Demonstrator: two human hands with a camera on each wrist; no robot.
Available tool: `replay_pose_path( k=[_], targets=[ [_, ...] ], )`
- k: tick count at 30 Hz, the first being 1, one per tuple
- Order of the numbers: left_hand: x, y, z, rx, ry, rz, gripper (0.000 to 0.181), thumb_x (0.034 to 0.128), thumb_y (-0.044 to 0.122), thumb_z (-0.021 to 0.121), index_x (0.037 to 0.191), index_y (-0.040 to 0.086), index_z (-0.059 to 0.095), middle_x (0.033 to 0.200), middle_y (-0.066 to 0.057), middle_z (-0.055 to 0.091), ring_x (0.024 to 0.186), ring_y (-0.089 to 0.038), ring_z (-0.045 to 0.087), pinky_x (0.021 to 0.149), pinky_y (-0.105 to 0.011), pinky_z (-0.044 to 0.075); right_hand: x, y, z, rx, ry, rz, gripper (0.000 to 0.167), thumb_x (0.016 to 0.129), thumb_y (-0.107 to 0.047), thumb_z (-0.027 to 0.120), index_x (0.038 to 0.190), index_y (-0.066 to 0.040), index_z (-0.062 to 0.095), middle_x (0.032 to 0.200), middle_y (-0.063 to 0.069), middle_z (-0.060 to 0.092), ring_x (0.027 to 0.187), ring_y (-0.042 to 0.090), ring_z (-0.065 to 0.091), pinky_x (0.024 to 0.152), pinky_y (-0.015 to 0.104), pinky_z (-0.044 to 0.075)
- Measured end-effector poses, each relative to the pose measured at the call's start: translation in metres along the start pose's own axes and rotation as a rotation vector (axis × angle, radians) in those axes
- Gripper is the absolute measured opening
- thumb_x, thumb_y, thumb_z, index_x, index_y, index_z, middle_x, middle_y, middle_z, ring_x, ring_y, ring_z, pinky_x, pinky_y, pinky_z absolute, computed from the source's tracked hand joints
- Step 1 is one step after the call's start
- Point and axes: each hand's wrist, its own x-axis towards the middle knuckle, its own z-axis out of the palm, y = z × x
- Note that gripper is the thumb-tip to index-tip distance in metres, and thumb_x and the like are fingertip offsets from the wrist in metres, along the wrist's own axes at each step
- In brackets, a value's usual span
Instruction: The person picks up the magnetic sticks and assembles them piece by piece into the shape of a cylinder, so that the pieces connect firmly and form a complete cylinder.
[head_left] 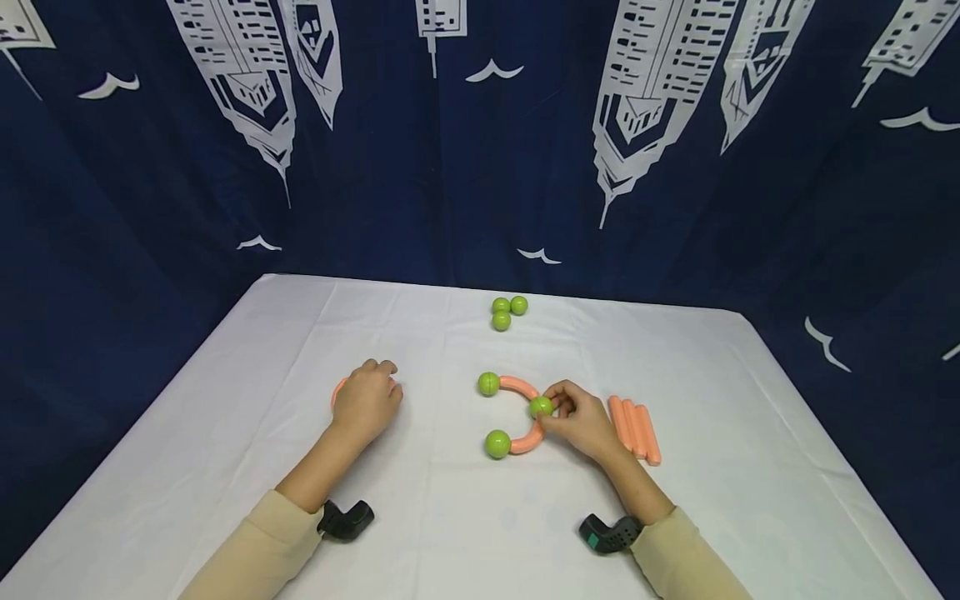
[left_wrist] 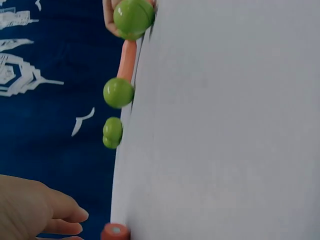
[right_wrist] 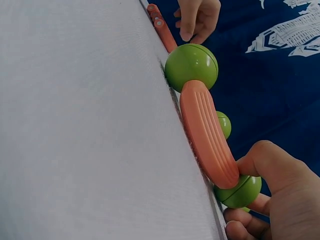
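Two curved orange pieces [head_left: 519,386] and three green balls [head_left: 497,444] form a half ring on the table. My right hand [head_left: 585,423] pinches the ball [head_left: 541,407] where the two curves meet; in the right wrist view, the thumb of that hand [right_wrist: 285,190] also lies against the end of the nearer curved piece [right_wrist: 207,132]. At the left, my left hand [head_left: 365,404] hovers over other orange pieces [head_left: 339,392], mostly hidden beneath it. Its loosely bent fingers show beside an orange end [left_wrist: 115,232] in the left wrist view, with no grip visible.
Three loose green balls [head_left: 501,321] sit together near the table's back edge. Several straight orange sticks [head_left: 635,429] lie side by side just right of my right hand. A dark blue curtain [head_left: 450,167] with white prints hangs behind the white-covered table [head_left: 450,533].
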Motion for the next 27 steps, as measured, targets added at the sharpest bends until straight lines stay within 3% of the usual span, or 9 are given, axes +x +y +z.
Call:
replay_pose_path(
  k=[4, 7, 16, 27],
  targets=[
    [-0.001, -0.009, -0.001, 0.003, 0.038, -0.036, 0.024, 0.0862, 0.008, 0.071, 0.105, -0.006, 0.068, 0.088, -0.018, 0.065, 0.078, -0.036, 0.065, 0.062, -0.043, 0.055, 0.000, 0.000, -0.002, 0.002, -0.002, 0.001, 0.029, 0.077, -0.013, 0.079, 0.101, -0.005, 0.064, 0.081, 0.004, 0.058, 0.069, 0.016, 0.048, 0.059, 0.024, 0.038],
    [-0.002, -0.013, 0.000, 0.007, 0.031, -0.043, 0.023, 0.0859, 0.008, 0.072, 0.103, -0.007, 0.068, 0.085, -0.018, 0.064, 0.079, -0.038, 0.065, 0.064, -0.045, 0.055, 0.000, 0.001, -0.001, 0.014, -0.004, 0.001, 0.029, 0.077, -0.012, 0.079, 0.101, -0.005, 0.064, 0.081, 0.004, 0.058, 0.069, 0.016, 0.048, 0.058, 0.024, 0.038],
    [-0.001, -0.015, 0.004, 0.004, 0.035, -0.005, 0.020, 0.0813, 0.006, 0.070, 0.098, -0.006, 0.069, 0.079, -0.016, 0.061, 0.072, -0.034, 0.063, 0.064, -0.045, 0.052, 0.000, 0.004, 0.000, 0.025, 0.009, -0.010, 0.028, 0.078, -0.012, 0.079, 0.100, -0.005, 0.064, 0.081, 0.005, 0.058, 0.069, 0.016, 0.048, 0.059, 0.023, 0.039],
    [-0.004, -0.013, 0.009, 0.039, 0.022, 0.027, 0.018, 0.0839, 0.013, 0.073, 0.091, -0.004, 0.070, 0.079, -0.015, 0.065, 0.071, -0.031, 0.064, 0.069, -0.043, 0.051, 0.001, 0.004, 0.000, 0.030, 0.007, -0.010, 0.029, 0.078, -0.013, 0.080, 0.100, -0.004, 0.064, 0.082, 0.004, 0.058, 0.070, 0.015, 0.048, 0.059, 0.023, 0.039]
  ],
)
